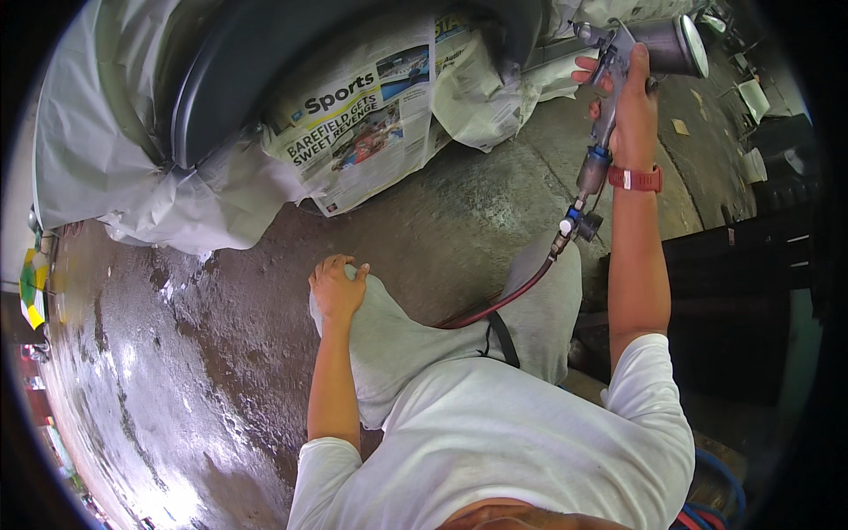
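Note:
My right hand [634, 115] is closed round the handle of a spray gun [605, 132], raised at the upper right. A grey cup with a pale round end [693, 46] sits on the gun, pointing to the right. Below the handle hang fittings with a small round gauge [589, 227], and a dark red hose [521, 291] runs from them down across my lap. My left hand [337, 287] rests on my left knee, holding nothing, its fingers laid over the grey trousers. Ahead of the gun, to its left, curves a dark grey glossy panel [199, 106].
Newspaper sheets [353, 177] and pale plastic sheeting [190, 208] cover the area around the panel. The concrete floor [221, 344] looks wet and shiny at the left. Dark objects [733, 274] stand at my right, with blue and red hoses [720, 477] at the lower right.

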{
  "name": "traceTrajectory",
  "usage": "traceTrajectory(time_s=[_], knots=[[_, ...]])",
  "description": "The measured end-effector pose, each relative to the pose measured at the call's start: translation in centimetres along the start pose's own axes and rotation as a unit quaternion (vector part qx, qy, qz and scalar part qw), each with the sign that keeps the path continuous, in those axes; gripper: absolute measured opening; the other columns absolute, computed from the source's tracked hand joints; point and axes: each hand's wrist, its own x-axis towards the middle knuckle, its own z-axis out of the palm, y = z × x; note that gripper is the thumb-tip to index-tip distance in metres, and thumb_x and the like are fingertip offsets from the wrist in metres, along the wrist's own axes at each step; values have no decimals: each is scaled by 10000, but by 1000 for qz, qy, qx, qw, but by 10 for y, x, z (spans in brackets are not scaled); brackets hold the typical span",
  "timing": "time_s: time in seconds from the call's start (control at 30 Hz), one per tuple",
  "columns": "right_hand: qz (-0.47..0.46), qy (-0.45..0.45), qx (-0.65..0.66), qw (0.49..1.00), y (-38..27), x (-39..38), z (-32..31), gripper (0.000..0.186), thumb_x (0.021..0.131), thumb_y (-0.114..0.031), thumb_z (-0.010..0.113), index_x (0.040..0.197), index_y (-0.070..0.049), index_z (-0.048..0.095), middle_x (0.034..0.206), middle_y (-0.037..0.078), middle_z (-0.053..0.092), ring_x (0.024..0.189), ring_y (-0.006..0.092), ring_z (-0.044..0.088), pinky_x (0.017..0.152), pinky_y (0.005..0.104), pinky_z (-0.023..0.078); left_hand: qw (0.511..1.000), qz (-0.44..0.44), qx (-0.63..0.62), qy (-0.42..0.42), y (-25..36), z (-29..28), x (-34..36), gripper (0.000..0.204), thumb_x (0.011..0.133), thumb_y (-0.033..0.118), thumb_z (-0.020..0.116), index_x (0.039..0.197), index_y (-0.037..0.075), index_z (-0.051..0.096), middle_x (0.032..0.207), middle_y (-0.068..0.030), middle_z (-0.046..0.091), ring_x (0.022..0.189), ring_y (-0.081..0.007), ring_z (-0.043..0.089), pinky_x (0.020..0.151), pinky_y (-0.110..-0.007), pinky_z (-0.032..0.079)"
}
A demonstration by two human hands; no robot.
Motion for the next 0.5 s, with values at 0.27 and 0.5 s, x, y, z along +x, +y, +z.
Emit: traceTrajectory(time_s=[0.27, 0.5], knots=[[10, -155, 27, 988, -46, -35, 45, 620, 1084, -599, 376, 1203, -53, 646, 868, 89, 724, 729, 142, 682, 455, 259, 446, 999, 4, -3, -49, 8, 9, 13, 390, 858, 441, 773, 1112, 146, 757, 1258, -72, 698, 1255, -310, 589, 1085, -489, 414], [-11, -314, 56, 948, -71, -108, 108, 559, 1059, -536, 533, 1262, -31, 662, 817, 70, 720, 660, 86, 663, 442, 197, 415, 998, 11, -33, -56, -1, 17, 15, 376, 860, 411, 775, 1120, 140, 755, 1257, -63, 689, 1251, -294, 577, 1111, -489, 379]])
